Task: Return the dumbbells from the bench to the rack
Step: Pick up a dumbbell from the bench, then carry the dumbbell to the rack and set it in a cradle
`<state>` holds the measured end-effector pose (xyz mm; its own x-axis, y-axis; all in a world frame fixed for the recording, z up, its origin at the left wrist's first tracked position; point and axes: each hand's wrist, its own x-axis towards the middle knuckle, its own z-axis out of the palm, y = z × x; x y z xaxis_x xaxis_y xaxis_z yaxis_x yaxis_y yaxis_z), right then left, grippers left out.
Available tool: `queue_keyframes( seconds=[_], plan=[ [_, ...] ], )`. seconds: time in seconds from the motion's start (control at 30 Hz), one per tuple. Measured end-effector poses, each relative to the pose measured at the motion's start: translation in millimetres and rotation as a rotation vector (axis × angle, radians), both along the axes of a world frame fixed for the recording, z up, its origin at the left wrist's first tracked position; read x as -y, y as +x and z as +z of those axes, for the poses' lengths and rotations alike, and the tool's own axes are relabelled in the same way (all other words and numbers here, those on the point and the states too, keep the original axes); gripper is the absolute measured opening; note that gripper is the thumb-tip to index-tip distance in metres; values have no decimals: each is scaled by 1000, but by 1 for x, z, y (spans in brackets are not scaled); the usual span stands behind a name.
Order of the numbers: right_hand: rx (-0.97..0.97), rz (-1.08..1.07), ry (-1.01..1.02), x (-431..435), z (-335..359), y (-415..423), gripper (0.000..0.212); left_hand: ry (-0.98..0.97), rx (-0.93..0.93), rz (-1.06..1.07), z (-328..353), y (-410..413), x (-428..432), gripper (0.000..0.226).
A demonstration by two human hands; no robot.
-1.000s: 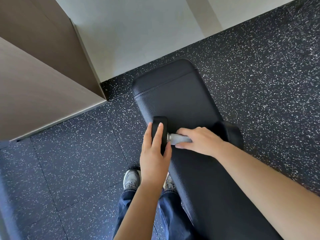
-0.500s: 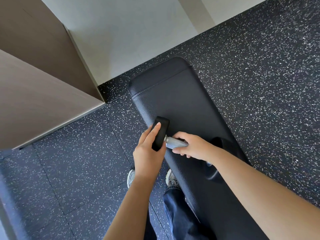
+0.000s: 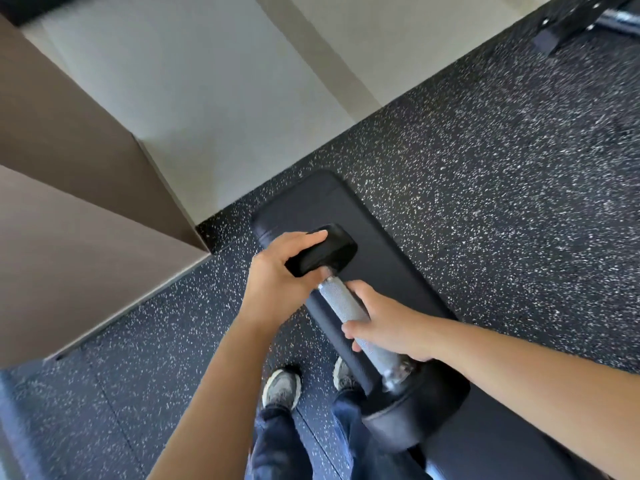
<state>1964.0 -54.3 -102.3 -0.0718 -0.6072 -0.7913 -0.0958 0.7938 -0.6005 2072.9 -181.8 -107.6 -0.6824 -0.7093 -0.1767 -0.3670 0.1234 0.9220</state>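
- A brown panel (image 3: 76, 216) fills the left edge. It stands against a pale wall (image 3: 214, 98) that runs across the top.
- The dark speckled floor (image 3: 502, 209) begins at the foot of the wall and covers the rest of the view.
- The left hand (image 3: 277, 282) grips the far head of the dumbbell (image 3: 341, 303). Its fingers are curled over the top of the black hexagonal head, with the palm against the head's left side.
- Below the left forearm, two grey shoes (image 3: 282, 389) stand on the floor just beside the bench, with dark blue trouser legs (image 3: 277, 441) above them.
- The dumbbell lies lengthwise over the black padded bench (image 3: 381, 244), tilted so that its far head is raised. Its knurled metal handle slopes down toward the near head. That head is low over the pad's left edge, and I cannot tell whether it touches the pad.
- The right hand (image 3: 391, 323) is wrapped round the middle of the handle, with the fingers curled underneath and the thumb on the left side.
- The bench runs from the wall toward the lower right corner, passing under the right forearm.
- At the top right corner a black metal frame (image 3: 575, 22) stands on the floor, too blurred to make out.
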Motion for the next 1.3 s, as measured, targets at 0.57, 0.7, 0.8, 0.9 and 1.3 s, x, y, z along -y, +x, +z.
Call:
queue_keyframes(
  seconds=[0.57, 0.7, 0.8, 0.9, 1.3],
  plan=[
    [16, -512, -510, -96, 272, 73, 81, -122, -435, -539, 273, -20, -39, 38],
    [-94, -573, -603, -119, 303, 100, 71, -131, -515, -710, 311, -22, -62, 43],
    [-179, -640, -607, -131, 319, 118, 57, -126, -536, -822, 330, -25, -83, 41],
    [-231, -744, -603, -143, 329, 136, 54, -148, -551, -940, 342, -27, -107, 38],
    [-419, -1274, -482, -234, 347, 217, 53, -128, -563, -1447, 366, -18, -247, 37]
  ],
)
